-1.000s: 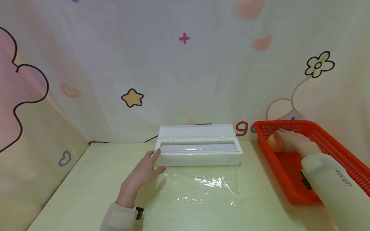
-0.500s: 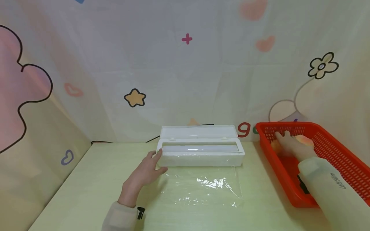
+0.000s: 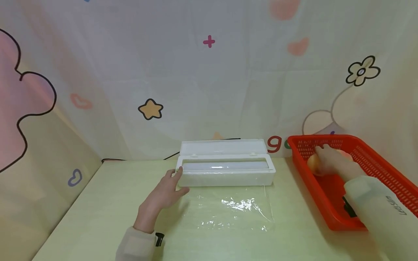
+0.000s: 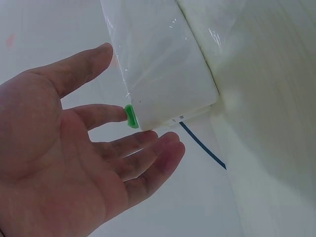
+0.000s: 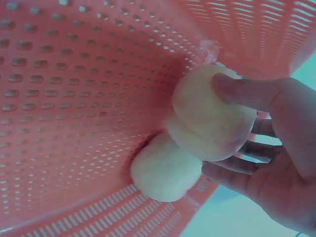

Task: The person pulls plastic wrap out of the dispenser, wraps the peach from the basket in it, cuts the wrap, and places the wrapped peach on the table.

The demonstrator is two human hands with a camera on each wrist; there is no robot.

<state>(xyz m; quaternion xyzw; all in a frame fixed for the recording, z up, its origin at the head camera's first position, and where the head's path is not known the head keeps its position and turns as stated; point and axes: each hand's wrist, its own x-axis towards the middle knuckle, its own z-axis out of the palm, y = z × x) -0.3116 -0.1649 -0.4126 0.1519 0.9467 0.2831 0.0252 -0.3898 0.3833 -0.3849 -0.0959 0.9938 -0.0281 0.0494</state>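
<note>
My left hand (image 3: 164, 192) rests at the left end of a white cling film dispenser (image 3: 225, 178), its fingers loosely spread. In the left wrist view, the index fingertip meets a small green tab (image 4: 131, 116) on the dispenser's end. A clear sheet of cling film (image 3: 235, 208) lies on the table before the dispenser. Inside the red basket (image 3: 330, 214), my right hand (image 3: 334, 162) holds a peach (image 5: 212, 116) between thumb and fingers. A second peach (image 5: 165, 169) sits close beside it against the basket wall; the right hand partly covers it in the head view.
The dispenser's lid (image 3: 223, 146) stands raised at the back, near the printed curtain (image 3: 228, 90). A pale table (image 3: 91, 210) bears everything, and the basket stands at its right side. Perforated walls (image 5: 74, 89) rise around the peaches.
My right hand has shifted slightly inside the basket, and more of the second peach shows past it. The left hand, dispenser and cling film stay in place.
</note>
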